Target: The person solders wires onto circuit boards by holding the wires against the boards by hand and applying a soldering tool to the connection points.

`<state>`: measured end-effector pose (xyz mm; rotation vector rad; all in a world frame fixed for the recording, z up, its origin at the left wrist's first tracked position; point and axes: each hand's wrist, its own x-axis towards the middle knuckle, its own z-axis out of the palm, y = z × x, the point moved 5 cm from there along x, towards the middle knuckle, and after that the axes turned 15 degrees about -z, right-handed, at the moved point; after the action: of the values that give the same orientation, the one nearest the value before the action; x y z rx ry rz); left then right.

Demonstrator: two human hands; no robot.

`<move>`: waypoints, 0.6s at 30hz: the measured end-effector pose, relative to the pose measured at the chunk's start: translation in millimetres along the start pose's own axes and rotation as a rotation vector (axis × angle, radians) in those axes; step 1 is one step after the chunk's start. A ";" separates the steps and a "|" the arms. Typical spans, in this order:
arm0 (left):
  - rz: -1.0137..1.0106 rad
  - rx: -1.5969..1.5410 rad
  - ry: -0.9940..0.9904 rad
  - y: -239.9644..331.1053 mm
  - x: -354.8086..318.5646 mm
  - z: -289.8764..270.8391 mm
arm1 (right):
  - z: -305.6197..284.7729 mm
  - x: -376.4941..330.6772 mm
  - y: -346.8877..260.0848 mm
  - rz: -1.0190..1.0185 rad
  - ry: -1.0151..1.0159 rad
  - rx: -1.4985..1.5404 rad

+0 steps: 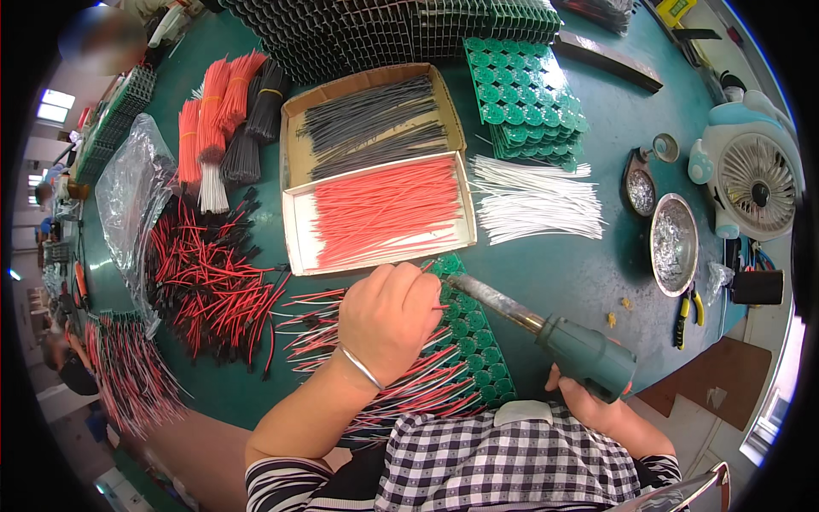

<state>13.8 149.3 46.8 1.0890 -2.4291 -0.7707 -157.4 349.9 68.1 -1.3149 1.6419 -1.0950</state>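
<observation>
Head view, bench seen from above. The green rectangular panel of joined round circuit boards (479, 341) lies on the dark green tabletop (563, 282) directly before the person, partly covered by the left forearm and by a fan of thin red, white and black wires (426, 397). The left hand (392, 316) is curled tightly over the panel's upper part, apparently pinching a thin red wire (441, 307), of which a short length shows beside the fingers; the fingertips themselves are hidden. The right hand (589, 403) is wrapped from below around the dark green pistol-shaped tool with a metal barrel (589, 354), whose tip reaches just beside the left fingers. Progress, as judged from the layout: the work on this panel appears partway along, since wires crowd its left side while the visible boards on its right look bare; how many are joined cannot be counted. At the far left, a mass of red and white wires (132, 371) hanging from the table edge suggests finished pieces. Still unused, it seems, are the stacked green panels (529, 94), the loose red wires in a white box (388, 209), the black wires in a brown cardboard tray (371, 111) and the loose white wires (539, 200).
</observation>
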 end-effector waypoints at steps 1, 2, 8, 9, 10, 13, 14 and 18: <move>0.001 -0.001 -0.003 0.1 0.3 0.1 | -0.6 -3.2 2.4 0.005 -0.014 -0.002; 0.001 0.000 -0.004 0.1 0.4 0.3 | 1.0 -1.6 0.2 0.005 -0.014 0.000; 0.003 0.001 0.004 -1.2 -0.5 0.9 | -2.7 1.9 -9.1 -0.026 0.155 0.103; 0.004 0.003 0.001 -1.3 -0.7 1.1 | -3.5 1.2 -9.1 -0.028 0.154 0.104; 0.005 0.006 -0.001 -1.3 -0.8 1.4 | -4.2 0.5 -8.9 -0.033 0.145 0.100; 0.019 0.005 0.010 1.3 -2.0 -0.7 | -2.9 -2.8 -9.7 -0.038 0.166 0.116; 0.025 0.007 0.013 4.1 -0.5 -2.9 | -4.0 -3.6 -9.2 -0.030 0.205 0.125; -0.019 -0.073 -0.082 -1.2 -1.0 -2.6 | -8.2 -6.3 -10.6 -0.024 0.211 0.124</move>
<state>16.5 148.6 48.0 1.0741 -2.4401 -0.9207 -160.1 356.3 81.1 -1.1738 1.6823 -1.3665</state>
